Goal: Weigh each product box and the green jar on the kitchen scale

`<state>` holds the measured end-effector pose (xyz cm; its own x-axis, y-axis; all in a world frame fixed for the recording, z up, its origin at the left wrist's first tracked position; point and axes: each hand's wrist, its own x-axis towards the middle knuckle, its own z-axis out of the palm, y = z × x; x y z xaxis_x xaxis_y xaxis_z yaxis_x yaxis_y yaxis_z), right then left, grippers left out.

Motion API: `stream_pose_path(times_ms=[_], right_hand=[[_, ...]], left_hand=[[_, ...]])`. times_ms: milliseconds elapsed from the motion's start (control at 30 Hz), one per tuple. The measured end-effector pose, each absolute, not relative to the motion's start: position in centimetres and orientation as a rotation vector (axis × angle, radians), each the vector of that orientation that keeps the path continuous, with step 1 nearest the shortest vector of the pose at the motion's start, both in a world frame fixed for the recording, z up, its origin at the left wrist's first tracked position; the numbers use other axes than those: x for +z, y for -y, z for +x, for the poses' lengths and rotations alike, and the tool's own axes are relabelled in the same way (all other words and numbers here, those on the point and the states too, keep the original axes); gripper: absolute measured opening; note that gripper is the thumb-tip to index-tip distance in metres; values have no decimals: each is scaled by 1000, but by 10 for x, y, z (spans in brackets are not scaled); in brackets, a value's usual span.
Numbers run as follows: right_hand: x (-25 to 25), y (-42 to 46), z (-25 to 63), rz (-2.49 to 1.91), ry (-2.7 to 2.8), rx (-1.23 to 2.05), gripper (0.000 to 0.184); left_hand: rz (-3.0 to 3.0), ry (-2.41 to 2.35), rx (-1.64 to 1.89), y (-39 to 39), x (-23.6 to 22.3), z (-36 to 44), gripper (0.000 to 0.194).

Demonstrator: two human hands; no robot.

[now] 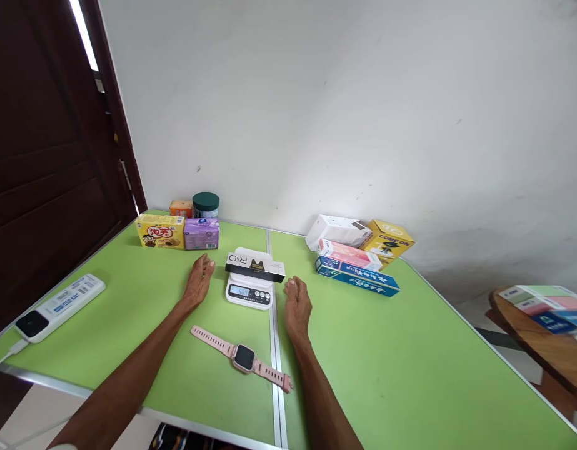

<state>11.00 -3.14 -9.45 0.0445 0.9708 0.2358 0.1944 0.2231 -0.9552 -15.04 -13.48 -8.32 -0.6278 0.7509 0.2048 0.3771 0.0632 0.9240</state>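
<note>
A white kitchen scale (pixel 249 292) stands mid-table with a lit display. Across its platform lies a long black and white box (pixel 255 266). My left hand (pixel 199 280) rests flat on the green table (pixel 410 356) just left of the scale, fingers stretched out, holding nothing. My right hand (pixel 297 306) rests on its edge just right of the scale, fingers loosely curled, with nothing seen in it. A pink smartwatch (pixel 244 357) lies between my forearms, nearer to me.
At the back left sit a yellow snack box (pixel 160 231), a purple packet (pixel 201 234), an orange box (pixel 180 208) and a green-lidded jar (pixel 205 204). Back right holds several boxes (pixel 357 257). A white power strip (pixel 58 306) lies left. A wooden side table (pixel 546 340) stands right.
</note>
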Motion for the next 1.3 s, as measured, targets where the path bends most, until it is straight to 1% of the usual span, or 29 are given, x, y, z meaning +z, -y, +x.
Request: stream_pose_path(times_ms=[133, 233, 300, 433, 500, 633, 733, 867, 967, 1033, 1133, 1233, 1300], right_hand=[[-88, 40, 102, -1090, 1509, 826, 82], [-83, 47, 96, -1029, 1570, 862, 83], [-80, 49, 93, -1006, 1574, 877, 84], [-74, 52, 90, -984, 1546, 903, 80], [-68, 51, 92, -975, 1501, 889, 79], [-55, 37, 119, -1022, 1364, 774, 79], [-48, 15, 159, -1120, 1284, 654, 80], [-51, -28, 221, -1246, 1227, 521, 85], [-56, -65, 257, -1307, 1235, 445, 89], [-59, -88, 275, -1324, 1263, 393, 91], [-64, -116, 290, -1369, 1323, 337, 96], [-72, -135, 294, -1443, 1400, 302, 110], [-75, -142, 293, -1479, 1445, 278, 114]], left_hand=[[1346, -2014, 1464, 137, -78, -134, 86], [1492, -1963, 1368, 139, -71, -119, 84], [1501, -1928, 1369, 139, -67, -113, 84], [1432, -1908, 1404, 137, -56, -106, 93], [1423, -1911, 1422, 134, -45, -98, 94], [1476, -1859, 1422, 115, -17, -59, 92], [1524, -1733, 1328, 86, -3, -16, 92], [1594, -1560, 1165, 34, -5, 42, 98], [1625, -1510, 1111, -8, -14, 76, 104], [1648, -1505, 1080, -30, -18, 92, 104], [1698, -1528, 1039, -53, -24, 106, 101], [1738, -1580, 993, -63, -27, 111, 99], [1764, -1610, 949, -68, -28, 113, 98]])
